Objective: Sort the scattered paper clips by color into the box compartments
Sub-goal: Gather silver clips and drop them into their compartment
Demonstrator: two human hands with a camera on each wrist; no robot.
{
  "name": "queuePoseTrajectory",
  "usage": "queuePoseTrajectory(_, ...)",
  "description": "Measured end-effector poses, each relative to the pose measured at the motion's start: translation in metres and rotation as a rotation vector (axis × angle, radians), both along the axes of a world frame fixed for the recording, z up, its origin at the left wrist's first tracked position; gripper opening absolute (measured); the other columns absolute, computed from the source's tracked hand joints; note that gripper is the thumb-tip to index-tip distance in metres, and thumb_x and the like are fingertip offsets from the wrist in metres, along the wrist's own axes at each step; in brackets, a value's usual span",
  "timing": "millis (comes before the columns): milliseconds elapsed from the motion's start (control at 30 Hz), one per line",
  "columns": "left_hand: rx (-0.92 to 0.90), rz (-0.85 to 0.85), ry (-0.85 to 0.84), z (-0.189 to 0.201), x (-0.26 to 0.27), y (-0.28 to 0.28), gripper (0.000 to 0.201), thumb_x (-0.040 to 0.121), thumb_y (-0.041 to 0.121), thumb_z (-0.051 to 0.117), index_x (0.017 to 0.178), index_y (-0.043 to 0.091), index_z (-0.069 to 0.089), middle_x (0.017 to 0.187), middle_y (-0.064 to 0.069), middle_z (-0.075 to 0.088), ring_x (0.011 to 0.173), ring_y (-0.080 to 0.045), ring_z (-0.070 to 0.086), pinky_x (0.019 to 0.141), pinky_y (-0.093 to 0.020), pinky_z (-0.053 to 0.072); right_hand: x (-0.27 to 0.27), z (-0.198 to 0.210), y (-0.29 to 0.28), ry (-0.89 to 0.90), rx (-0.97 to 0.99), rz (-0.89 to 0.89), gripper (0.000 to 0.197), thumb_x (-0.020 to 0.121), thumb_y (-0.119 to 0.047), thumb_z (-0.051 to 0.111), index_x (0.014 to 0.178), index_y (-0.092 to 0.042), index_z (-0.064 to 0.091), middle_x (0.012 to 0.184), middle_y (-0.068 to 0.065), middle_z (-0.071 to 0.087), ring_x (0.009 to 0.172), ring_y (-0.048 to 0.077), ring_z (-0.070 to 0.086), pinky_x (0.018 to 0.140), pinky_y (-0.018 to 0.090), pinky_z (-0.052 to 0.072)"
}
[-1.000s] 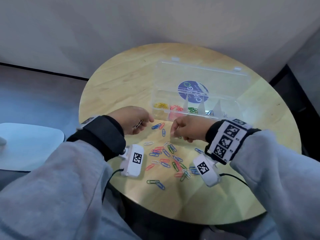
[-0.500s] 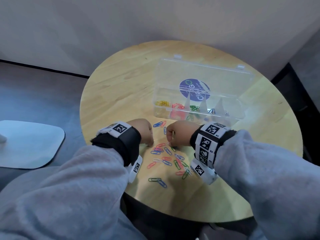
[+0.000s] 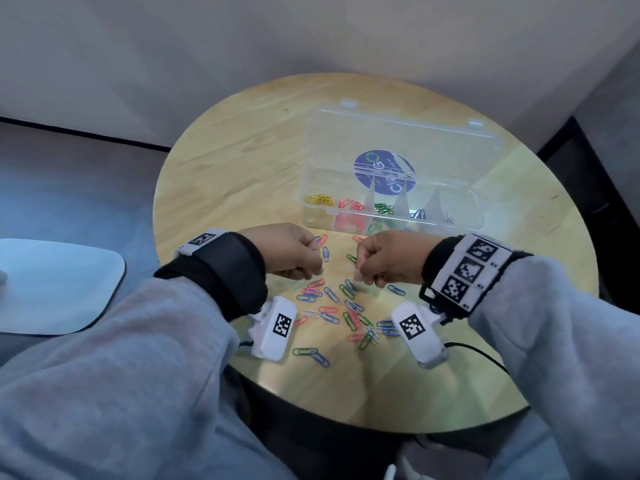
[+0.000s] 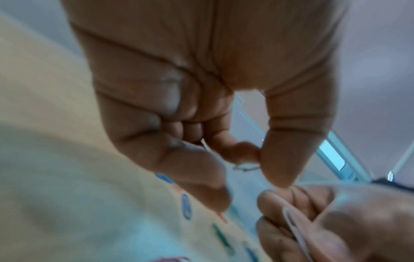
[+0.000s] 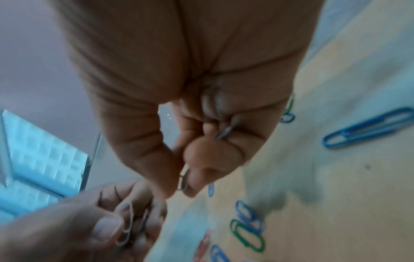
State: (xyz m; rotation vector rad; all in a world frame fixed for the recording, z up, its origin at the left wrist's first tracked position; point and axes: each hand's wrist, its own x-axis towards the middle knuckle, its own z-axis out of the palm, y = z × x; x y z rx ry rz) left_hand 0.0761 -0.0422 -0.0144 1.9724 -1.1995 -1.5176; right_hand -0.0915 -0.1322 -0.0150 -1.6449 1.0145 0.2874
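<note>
Now each hand [image 3: 294,251] [image 3: 389,259] pinches pale clips [image 5: 125,221] above the scatter [image 3: 341,306].

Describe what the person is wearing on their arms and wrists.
Grey sweatshirt sleeves on both arms. Black wrist straps, with white tags printed with black square codes. A white camera unit hangs under each wrist; a thin black cable trails from the right one.

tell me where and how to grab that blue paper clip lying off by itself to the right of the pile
Take the blue paper clip across its two long sides with thumb and forefinger, coming straight down from above. It lies flat on the table with bare wood around it, so nothing blocks a pinch. The right hand is closest, but it already grips pale clips, so empty it first.
</note>
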Motion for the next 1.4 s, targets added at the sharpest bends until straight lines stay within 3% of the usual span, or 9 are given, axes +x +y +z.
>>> queuePoseTrajectory(100, -0.013, 0.085, 0.169, 0.003, -0.005, 0.000, 0.034, 0.086, -0.009, 0.048, 0.062, 0.013, 0.040, 0.071, -0.009, 0.059, 0.050, -0.007, 0.059, 0.044, -0.010, 0.045, -0.010, -0.003, -0.001, -0.153, 0.225, -0.192, 0.028, 0.087, 0.015, 0.046, 0.072, -0.009, 0.047, 0.048, 0.003, 0.058, 0.036, 0.006, 0.049, 0.037, 0.014, 0.039)
queuePoseTrajectory(233, -0.046, 0.185, 0.310, 0.005, -0.001, -0.001, 0.039, 0.085, -0.013, 0.041, 0.058, 0.014, 0.035, 0.057, -0.004, 0.059, 0.040, -0.005, 0.054, 0.039, -0.010, 0.037, -0.016, -0.005, -0.001, -0.238, 0.409, -0.309, 0.032, 0.089, 0.013, 0.037, 0.089, -0.012, 0.059, 0.048, 0.001, 0.052, 0.037, 0.007, 0.050, 0.036, 0.014, 0.042)
queuePoseTrajectory(533, -0.070, 0.283, 0.481, 0.014, -0.002, 0.002, 0.027, 0.063, -0.007, 0.044, 0.062, 0.018, 0.034, 0.054, -0.001, 0.053, 0.039, -0.008, 0.047, 0.036, -0.011, 0.033, -0.024, -0.004, 0.005, -0.200, 0.401, -0.465, 0.026, 0.091, 0.003, 0.036, 0.072, -0.006, 0.052, 0.065, 0.007, 0.047, 0.041, 0.009, 0.053, 0.040, 0.014, 0.044)
queuePoseTrajectory(667, -0.028, 0.099, 0.096, 0.010, -0.006, 0.003, 0.025, 0.075, -0.004, 0.052, 0.067, 0.018, 0.042, 0.057, -0.003, 0.045, 0.042, -0.011, 0.033, 0.042, -0.016, 0.022, -0.015, -0.001, 0.014, 0.077, -0.034, -0.065, 0.012, 0.086, -0.006, 0.056, 0.075, -0.010, 0.055, 0.061, 0.004, 0.048, 0.045, 0.012, 0.045, 0.048, 0.020, 0.038)
queuePoseTrajectory(733, 0.016, -0.139, -0.192, 0.006, -0.009, 0.006, 0.011, 0.073, 0.008, 0.058, 0.074, 0.018, 0.052, 0.067, -0.006, 0.050, 0.052, -0.017, 0.036, 0.049, -0.021, 0.027, -0.008, 0.001, 0.019, 0.219, -0.239, 0.149, 0.004, 0.081, -0.016, 0.065, 0.080, -0.014, 0.061, 0.060, 0.000, 0.052, 0.048, 0.013, 0.045, 0.052, 0.021, 0.039)
queuePoseTrajectory(833, 0.053, -0.320, -0.515, 0.000, -0.013, 0.013, 0.008, 0.076, 0.015, 0.060, 0.079, 0.022, 0.060, 0.066, 0.008, 0.055, 0.064, -0.014, 0.047, 0.062, -0.023, 0.037, 0.002, 0.001, 0.026, 0.326, -0.352, 0.287, 0.007, 0.079, -0.022, 0.068, 0.080, -0.018, 0.062, 0.064, -0.002, 0.054, 0.050, 0.012, 0.045, 0.056, 0.022, 0.040)
queuePoseTrajectory(1067, 0.078, -0.460, -0.620, -0.009, -0.029, 0.014, 0.010, 0.076, 0.020, 0.067, 0.075, 0.025, 0.059, 0.062, 0.008, 0.052, 0.068, -0.013, 0.050, 0.057, -0.021, 0.036, 0.016, -0.010, 0.037, 0.447, -0.536, 0.447, 0.012, 0.082, -0.025, 0.067, 0.083, -0.015, 0.061, 0.081, 0.000, 0.057, 0.077, 0.018, 0.052, 0.061, 0.023, 0.041)
queuePoseTrajectory(1233, 0.130, -0.498, -0.675, -0.014, -0.034, 0.011, 0.026, 0.078, 0.017, 0.067, 0.060, 0.021, 0.050, 0.061, 0.007, 0.050, 0.072, -0.016, 0.049, 0.049, -0.020, 0.032, 0.011, -0.010, 0.033, 0.424, -0.485, 0.424, 0.010, 0.080, -0.019, 0.065, 0.074, -0.015, 0.058, 0.068, 0.001, 0.054, 0.063, 0.017, 0.049, 0.059, 0.022, 0.042)
queuePoseTrajectory(1400, 0.121, -0.475, -0.681, -0.014, -0.032, 0.013, 0.013, 0.075, 0.020, 0.067, 0.066, 0.021, 0.058, 0.061, 0.006, 0.052, 0.059, -0.013, 0.046, 0.050, -0.020, 0.032, -0.013, -0.003, 0.020, 0.186, -0.049, 0.104, 0.022, 0.082, -0.001, 0.060, 0.066, -0.011, 0.048, 0.050, 0.000, 0.060, 0.038, 0.007, 0.050, 0.044, 0.017, 0.040)
